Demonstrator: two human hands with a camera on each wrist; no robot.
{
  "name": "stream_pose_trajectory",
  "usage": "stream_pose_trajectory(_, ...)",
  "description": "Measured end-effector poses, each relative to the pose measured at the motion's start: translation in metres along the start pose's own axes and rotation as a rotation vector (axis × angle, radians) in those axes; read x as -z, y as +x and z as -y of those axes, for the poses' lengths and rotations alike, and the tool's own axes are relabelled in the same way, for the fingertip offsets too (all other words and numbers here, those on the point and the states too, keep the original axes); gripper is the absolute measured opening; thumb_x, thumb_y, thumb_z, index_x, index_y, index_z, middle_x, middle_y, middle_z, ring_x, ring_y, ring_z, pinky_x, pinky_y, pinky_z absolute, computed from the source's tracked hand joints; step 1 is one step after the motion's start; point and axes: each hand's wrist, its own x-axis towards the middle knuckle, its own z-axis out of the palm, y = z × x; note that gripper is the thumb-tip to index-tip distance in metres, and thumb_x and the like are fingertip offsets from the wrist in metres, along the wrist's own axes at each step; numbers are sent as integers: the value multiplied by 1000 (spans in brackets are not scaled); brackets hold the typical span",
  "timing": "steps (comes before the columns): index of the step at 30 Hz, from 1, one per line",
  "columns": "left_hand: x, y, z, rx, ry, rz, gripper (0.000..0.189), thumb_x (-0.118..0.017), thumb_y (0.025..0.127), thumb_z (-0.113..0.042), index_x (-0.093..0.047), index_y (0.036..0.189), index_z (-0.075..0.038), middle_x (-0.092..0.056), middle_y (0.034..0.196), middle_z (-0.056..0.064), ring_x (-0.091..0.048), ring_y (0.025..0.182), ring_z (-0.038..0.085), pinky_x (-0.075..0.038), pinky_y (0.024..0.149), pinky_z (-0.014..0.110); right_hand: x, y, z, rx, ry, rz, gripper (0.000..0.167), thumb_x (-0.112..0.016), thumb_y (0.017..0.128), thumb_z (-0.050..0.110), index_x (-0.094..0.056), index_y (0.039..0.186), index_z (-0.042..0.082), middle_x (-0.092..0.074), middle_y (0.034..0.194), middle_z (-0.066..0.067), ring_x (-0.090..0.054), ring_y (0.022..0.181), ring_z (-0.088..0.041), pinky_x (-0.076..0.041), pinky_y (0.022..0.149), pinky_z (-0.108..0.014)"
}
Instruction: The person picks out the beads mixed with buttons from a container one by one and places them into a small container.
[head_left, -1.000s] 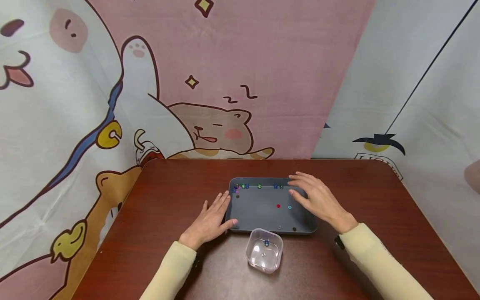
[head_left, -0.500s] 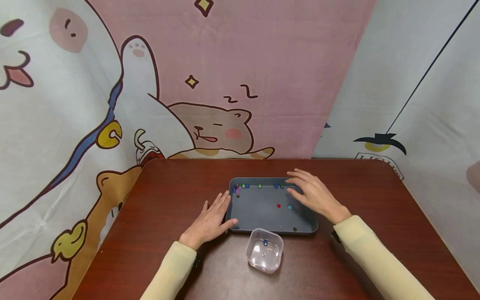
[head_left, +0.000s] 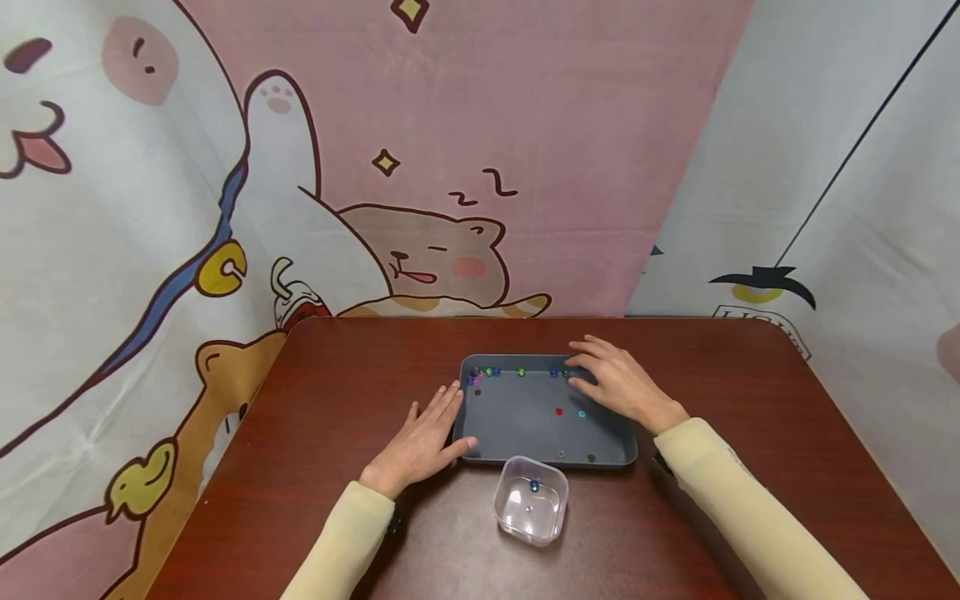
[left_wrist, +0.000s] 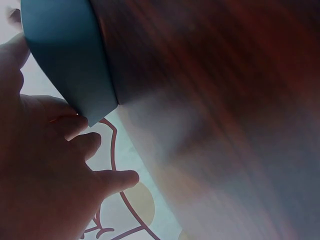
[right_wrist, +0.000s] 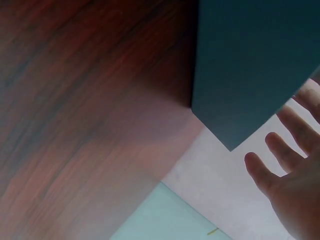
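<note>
A shallow grey tray lies on the table with several small coloured beads along its far side and far left corner. My left hand rests at the tray's left edge, fingers straight and spread, as the left wrist view also shows against the tray wall. Over the tray's far right part hovers my right hand, fingers apart and slightly bent, its fingertips near a dark green bead. A red bead and a light blue ring-shaped bead lie nearer the tray's middle. Neither hand holds anything visible.
A clear square plastic box stands before the tray's near edge, with a blue bead and a tiny pale piece inside. The brown wooden table ends at a printed cloth behind it.
My right hand has moved a little to the left over the tray, towards the beads along the far side. The left hand, tray and box have stayed put.
</note>
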Motion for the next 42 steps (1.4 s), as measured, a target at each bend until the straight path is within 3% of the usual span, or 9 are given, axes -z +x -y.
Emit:
stream_pose_trajectory(13, -1, 2, 0, 17, 13, 21, 88, -46, 103, -64, -21, 165, -7, -10, 174, 4, -12, 159, 25, -17, 121, 67, -8, 7, -7, -13, -31, 51, 32, -80, 93, 25, -77, 119, 7, -56, 148, -19, -38, 146, -45, -40, 105, -69)
stream_pose_trajectory(27, 0, 2, -1, 13, 11, 23, 89, -46, 103, -65, -21, 165, -7, -11, 174, 5, -12, 159, 25, -18, 121, 67, -16, 10, -10, -80, -46, 76, 30, -80, 93, 25, -77, 118, 8, -55, 149, -20, -36, 147, -47, -39, 105, -72)
stream_pose_trajectory(42, 0, 1, -1, 17, -2, 13, 86, -47, 104, -62, -24, 165, -6, -13, 173, 6, -13, 159, 28, -18, 120, 67, -26, 14, -11, -75, -55, 77, 24, -81, 92, 23, -79, 112, 10, -59, 144, -19, -41, 144, -47, -40, 105, -70)
